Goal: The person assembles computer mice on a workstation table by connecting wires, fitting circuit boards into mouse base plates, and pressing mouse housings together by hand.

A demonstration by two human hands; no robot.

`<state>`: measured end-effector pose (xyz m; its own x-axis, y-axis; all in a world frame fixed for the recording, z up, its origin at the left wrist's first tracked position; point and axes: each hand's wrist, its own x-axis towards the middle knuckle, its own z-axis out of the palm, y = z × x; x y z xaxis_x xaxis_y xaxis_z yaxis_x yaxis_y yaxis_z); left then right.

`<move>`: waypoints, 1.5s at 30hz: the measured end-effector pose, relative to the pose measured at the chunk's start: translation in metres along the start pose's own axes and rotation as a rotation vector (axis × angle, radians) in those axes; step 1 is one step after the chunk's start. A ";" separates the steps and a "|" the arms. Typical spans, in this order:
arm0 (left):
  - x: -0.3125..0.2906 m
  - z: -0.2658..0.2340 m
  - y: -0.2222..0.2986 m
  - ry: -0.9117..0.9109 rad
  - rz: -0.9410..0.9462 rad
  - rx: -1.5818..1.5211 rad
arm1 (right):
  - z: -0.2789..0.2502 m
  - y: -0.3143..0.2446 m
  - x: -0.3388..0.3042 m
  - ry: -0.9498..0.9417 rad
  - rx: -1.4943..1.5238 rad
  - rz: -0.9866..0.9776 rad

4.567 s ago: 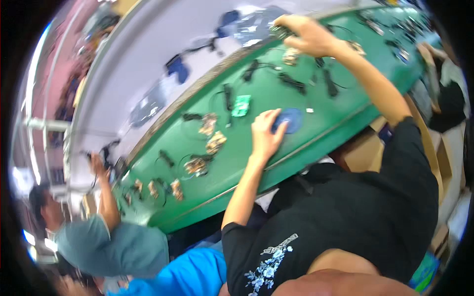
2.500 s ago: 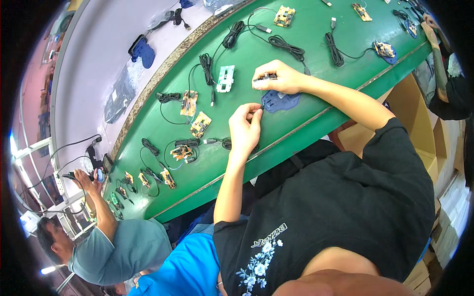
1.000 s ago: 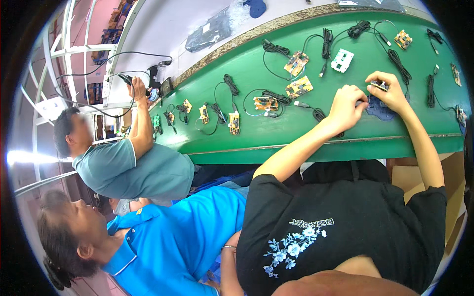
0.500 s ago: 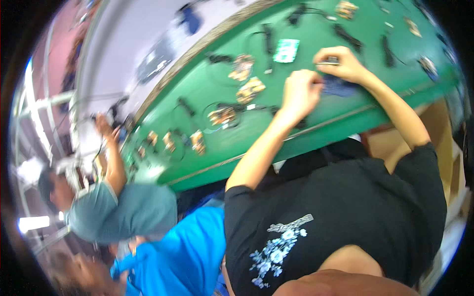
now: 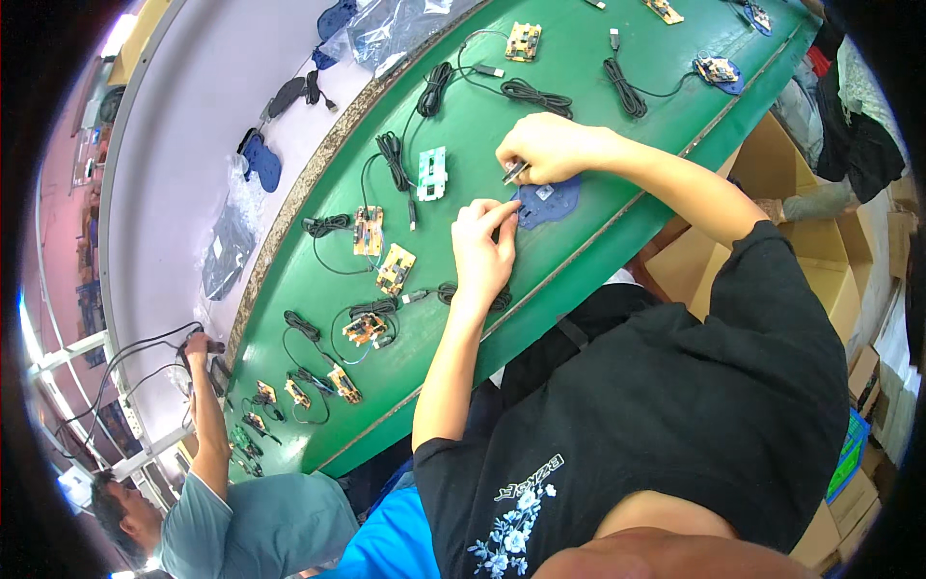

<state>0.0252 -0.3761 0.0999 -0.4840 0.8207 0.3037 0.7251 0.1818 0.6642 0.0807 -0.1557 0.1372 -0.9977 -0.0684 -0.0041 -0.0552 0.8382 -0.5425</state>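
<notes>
My right hand (image 5: 555, 145) is closed around a small dark piece with a pale edge (image 5: 516, 172), whose kind I cannot make out. Below it a flat blue plastic shell, like a computer mouse base (image 5: 555, 205), lies on the green bench with a pale square on its surface. At the shell's left edge, the thumb and forefinger of my left hand (image 5: 485, 246) are pinched together on its rim. Left of my hands, a pale green-white board or frame (image 5: 432, 174) lies beside a coiled black cable (image 5: 391, 159).
Several tan circuit boards with black cables, such as this board (image 5: 367, 232), are spread over the green bench (image 5: 569, 280). Beyond its speckled edge, a pale surface holds blue shells (image 5: 260, 162) and clear bags (image 5: 229, 241). A co-worker (image 5: 256, 516) reaches in at left; cardboard boxes (image 5: 801, 212) stand at right.
The view has turned and sharpened, moving my hands left and lower in the picture. My right hand still holds the small dark piece; my left hand stays at the blue shell's edge.
</notes>
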 end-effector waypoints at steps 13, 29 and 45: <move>0.008 -0.010 -0.002 -0.080 0.019 0.057 | 0.007 -0.015 0.027 -0.176 -0.134 -0.103; 0.035 -0.027 -0.010 -0.386 -0.281 -0.243 | 0.006 0.015 -0.039 -0.079 0.706 -0.036; 0.013 -0.016 -0.008 -0.127 0.084 -0.058 | 0.011 0.011 -0.034 0.078 0.828 0.069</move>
<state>0.0050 -0.3762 0.1094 -0.3547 0.8942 0.2732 0.7289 0.0814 0.6798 0.1146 -0.1497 0.1221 -0.9993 0.0322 -0.0182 0.0234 0.1682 -0.9855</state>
